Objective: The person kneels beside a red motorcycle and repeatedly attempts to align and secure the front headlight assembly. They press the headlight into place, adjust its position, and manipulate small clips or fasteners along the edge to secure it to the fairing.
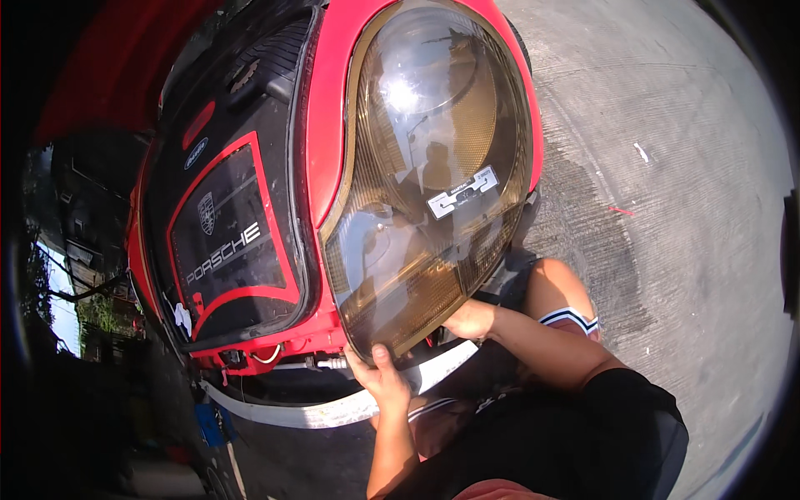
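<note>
A large headlight [392, 275] with a smoky, amber-tinted clear lens sits at the front corner of a red car [327, 125]. A white label [462, 192] is stuck on the lens. My left hand [383, 382] grips the headlight's lower tip, its thumb up at the near edge and its fingers at the left side. Farther right, my right hand [468, 319] reaches under the lower right edge of the headlight. Its fingers are hidden behind the housing, so I cannot see what they close on.
Below the headlight curves a white bumper bar [325, 414], close to my left wrist. The car's front compartment is open at left, with a black, red-edged panel [233, 242] inside. Grey ribbed concrete [667, 275] lies at right, with a small red strip [622, 211] on it.
</note>
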Demonstrator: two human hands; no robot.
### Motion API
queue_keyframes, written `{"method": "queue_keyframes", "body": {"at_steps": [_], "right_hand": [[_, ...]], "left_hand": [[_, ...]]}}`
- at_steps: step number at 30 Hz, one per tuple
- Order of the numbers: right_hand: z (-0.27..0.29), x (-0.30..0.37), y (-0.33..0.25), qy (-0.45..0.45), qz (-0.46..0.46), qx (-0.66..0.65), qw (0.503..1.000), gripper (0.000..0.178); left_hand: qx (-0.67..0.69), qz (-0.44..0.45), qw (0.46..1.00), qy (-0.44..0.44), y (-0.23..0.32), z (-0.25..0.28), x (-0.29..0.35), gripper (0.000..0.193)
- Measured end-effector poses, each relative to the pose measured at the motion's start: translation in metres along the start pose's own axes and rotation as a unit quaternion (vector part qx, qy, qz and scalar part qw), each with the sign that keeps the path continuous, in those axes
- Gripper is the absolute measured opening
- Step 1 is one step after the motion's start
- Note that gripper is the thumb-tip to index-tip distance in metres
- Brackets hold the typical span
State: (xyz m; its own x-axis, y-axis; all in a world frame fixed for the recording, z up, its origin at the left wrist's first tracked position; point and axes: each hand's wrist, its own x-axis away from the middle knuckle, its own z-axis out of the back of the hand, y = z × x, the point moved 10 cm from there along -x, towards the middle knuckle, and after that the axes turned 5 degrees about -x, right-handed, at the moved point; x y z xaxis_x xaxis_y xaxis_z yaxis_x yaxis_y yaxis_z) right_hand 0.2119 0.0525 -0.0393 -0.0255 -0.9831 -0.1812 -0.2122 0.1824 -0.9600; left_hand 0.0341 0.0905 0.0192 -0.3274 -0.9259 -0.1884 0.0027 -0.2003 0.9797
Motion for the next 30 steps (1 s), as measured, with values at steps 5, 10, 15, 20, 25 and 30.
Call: {"method": "queue_keyframes", "body": {"at_steps": [5,10,15,20,25,30], "right_hand": [[0.083,0.101,-0.106,0.332,0.164,0.157,0.916,0.014],[0.095,0.1,-0.215,0.437,0.452,0.387,0.674,0.034],[0.101,0.064,-0.213,0.402,0.378,0.425,0.718,0.04],[0.114,0.075,-0.221,0.416,0.433,0.373,0.707,0.036],[0.162,0.122,-0.128,0.608,0.438,0.037,0.661,0.017],[0.165,0.113,-0.047,0.585,0.36,-0.207,0.697,0.011]], "left_hand": [[-0.277,-0.314,0.904,0.088,0.064,-0.007,0.024,0.109],[-0.519,-0.475,0.707,0.067,0.097,-0.055,0.024,0.089],[-0.52,-0.538,0.662,0.054,0.101,-0.054,0.022,0.076],[-0.547,-0.491,0.678,0.019,0.107,-0.075,0.01,0.089],[-0.614,-0.395,0.677,-0.093,0.115,-0.122,0.005,0.098],[-0.644,-0.437,0.609,-0.156,0.111,-0.2,0.002,0.09]]}}
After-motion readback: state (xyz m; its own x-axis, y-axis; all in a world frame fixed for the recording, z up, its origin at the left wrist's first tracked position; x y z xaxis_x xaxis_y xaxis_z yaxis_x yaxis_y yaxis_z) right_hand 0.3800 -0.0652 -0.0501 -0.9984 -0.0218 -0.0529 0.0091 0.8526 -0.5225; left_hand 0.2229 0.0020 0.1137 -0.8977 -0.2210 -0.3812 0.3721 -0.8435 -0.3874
